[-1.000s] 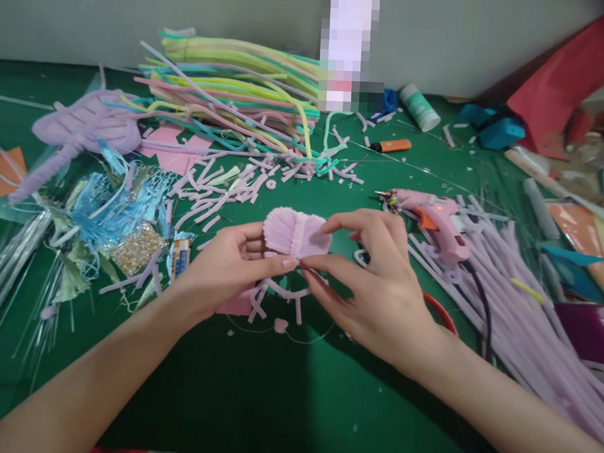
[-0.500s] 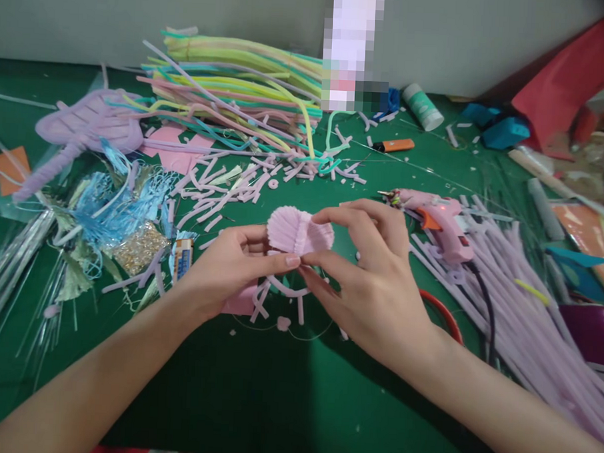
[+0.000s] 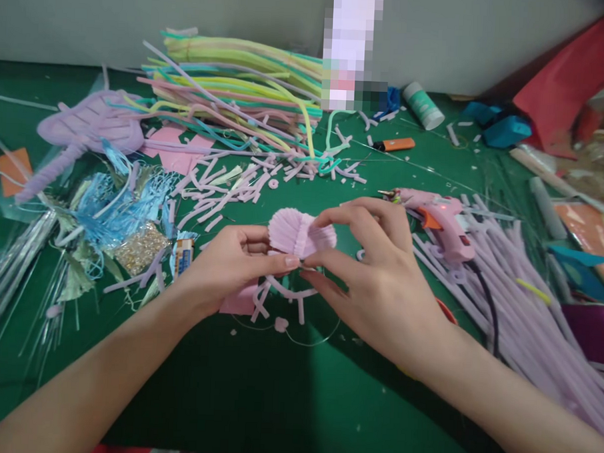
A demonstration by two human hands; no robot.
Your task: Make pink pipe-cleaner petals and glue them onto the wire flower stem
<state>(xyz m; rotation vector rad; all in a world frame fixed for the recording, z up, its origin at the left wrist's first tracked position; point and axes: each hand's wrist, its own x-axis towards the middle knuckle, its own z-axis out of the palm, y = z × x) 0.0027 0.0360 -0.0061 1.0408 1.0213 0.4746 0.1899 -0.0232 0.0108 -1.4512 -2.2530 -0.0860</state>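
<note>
A small ribbed lilac heart-like piece made of pipe cleaners point(image 3: 299, 233) is held up a little above the green table point(image 3: 254, 398). My left hand point(image 3: 235, 263) pinches its lower left edge between thumb and fingers. My right hand point(image 3: 380, 276) pinches its right side, with the forefinger curled over the top. Short lilac pipe-cleaner offcuts point(image 3: 283, 296) and a pink paper scrap point(image 3: 236, 302) lie just beneath the hands.
A pink glue gun point(image 3: 445, 223) with a black cord lies right of my hands, on a heap of long lilac pipe cleaners point(image 3: 528, 310). Coloured pipe cleaners point(image 3: 238, 83) are stacked at the back. Blue and silver tinsel point(image 3: 102, 211), an orange lighter point(image 3: 393, 145) and coloured paper point(image 3: 569, 71) lie around.
The lilac piece and both hands have shifted slightly to the right. My right forefinger has curled further over the top of the piece.
</note>
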